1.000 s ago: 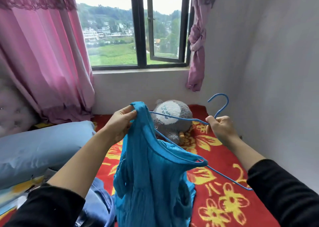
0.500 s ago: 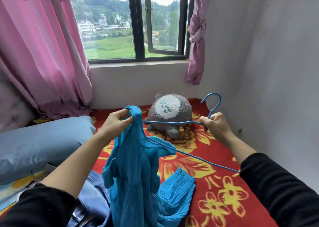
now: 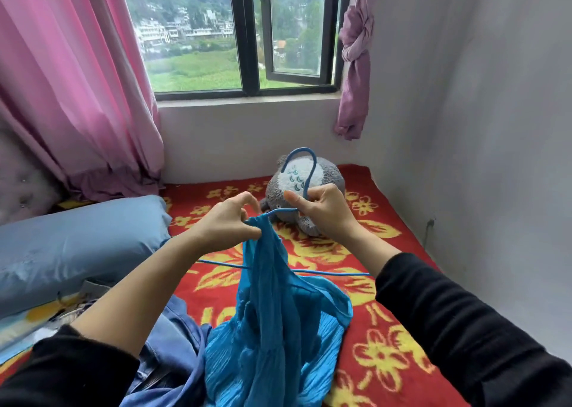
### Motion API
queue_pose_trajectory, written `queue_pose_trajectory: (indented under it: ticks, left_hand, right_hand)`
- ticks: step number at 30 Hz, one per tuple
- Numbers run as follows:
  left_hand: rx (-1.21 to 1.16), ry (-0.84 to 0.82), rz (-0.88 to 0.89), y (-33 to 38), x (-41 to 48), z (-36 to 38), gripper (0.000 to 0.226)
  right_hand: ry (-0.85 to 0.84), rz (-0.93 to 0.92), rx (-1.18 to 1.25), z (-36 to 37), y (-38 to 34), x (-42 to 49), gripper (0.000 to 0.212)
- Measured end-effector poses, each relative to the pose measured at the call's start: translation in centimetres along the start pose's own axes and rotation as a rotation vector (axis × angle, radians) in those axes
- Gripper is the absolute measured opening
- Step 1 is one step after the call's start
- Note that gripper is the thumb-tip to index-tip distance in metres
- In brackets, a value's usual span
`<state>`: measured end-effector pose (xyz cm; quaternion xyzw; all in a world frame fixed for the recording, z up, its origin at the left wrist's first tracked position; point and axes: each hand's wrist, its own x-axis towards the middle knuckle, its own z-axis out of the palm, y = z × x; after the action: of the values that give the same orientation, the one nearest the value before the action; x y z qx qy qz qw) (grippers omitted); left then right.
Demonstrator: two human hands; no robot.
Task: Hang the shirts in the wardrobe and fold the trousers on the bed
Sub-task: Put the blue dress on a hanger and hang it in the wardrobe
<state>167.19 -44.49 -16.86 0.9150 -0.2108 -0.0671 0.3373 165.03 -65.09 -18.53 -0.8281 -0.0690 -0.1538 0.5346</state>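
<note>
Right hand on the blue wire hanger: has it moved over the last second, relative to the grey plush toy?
Yes. The right hand has shifted left: it was right of the grey plush toy, and now overlaps it.

Grey plush toy (image 3: 309, 196) beside blue pillow (image 3: 77, 245).

Plush toy (image 3: 322, 186) on the bed (image 3: 402, 329) behind the hanger (image 3: 305, 171), pillow (image 3: 77, 245) left

One hanger (image 3: 301, 171), two curtains (image 3: 71, 81).
</note>
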Motion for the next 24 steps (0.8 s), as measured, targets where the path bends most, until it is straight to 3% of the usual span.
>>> queue_pose_trajectory:
  ticks: [2, 4, 5, 9, 12, 15, 17, 20, 21, 24]
  left_hand:
    - [-0.025, -0.054, 0.015, 0.2, -0.2, 1.0, 0.026]
    - [0.042, 0.004, 0.044, 0.1, -0.1, 2.1, 0.006]
    - [0.066, 0.054, 0.046, -0.1, 0.1, 2.6, 0.008]
    - [0.121, 0.195, -0.021, -0.8, 0.5, 4.0, 0.020]
    - [0.083, 0.250, -0.051, -1.5, 0.4, 4.8, 0.025]
    - [0.037, 0.283, -0.039, -1.5, -0.2, 5.5, 0.024]
    - [0.021, 0.302, -0.035, -1.3, -0.7, 5.7, 0.022]
    - [-0.032, 0.337, -0.029, -1.3, -1.5, 5.6, 0.022]
    - [-0.055, 0.344, -0.029, -1.4, -1.8, 5.5, 0.021]
    - [-0.116, 0.373, -0.034, -1.9, -2.6, 4.8, 0.021]
  right_hand:
    - [-0.017, 0.024, -0.028, 0.3, 0.6, -0.5, 0.049]
    - [-0.032, 0.051, -0.005, 0.6, 1.4, -0.9, 0.042]
    - [-0.034, 0.040, -0.015, 0.7, 1.7, -1.2, 0.035]
    - [0.174, -0.155, -0.389, 0.5, 4.0, -3.3, 0.020]
    - [0.090, -0.123, -0.488, 0.8, 6.7, -7.7, 0.019]
    - [-0.172, 0.211, -0.688, 2.1, 10.4, -10.8, 0.029]
    - [-0.224, 0.542, -0.630, 3.1, 12.9, -11.8, 0.028]
    - [-0.211, 0.879, -0.445, 3.9, 15.6, -12.7, 0.070]
    - [-0.213, 0.951, -0.402, 4.1, 16.2, -12.8, 0.069]
    - [-0.140, 1.107, -0.207, 4.2, 17.2, -12.6, 0.035]
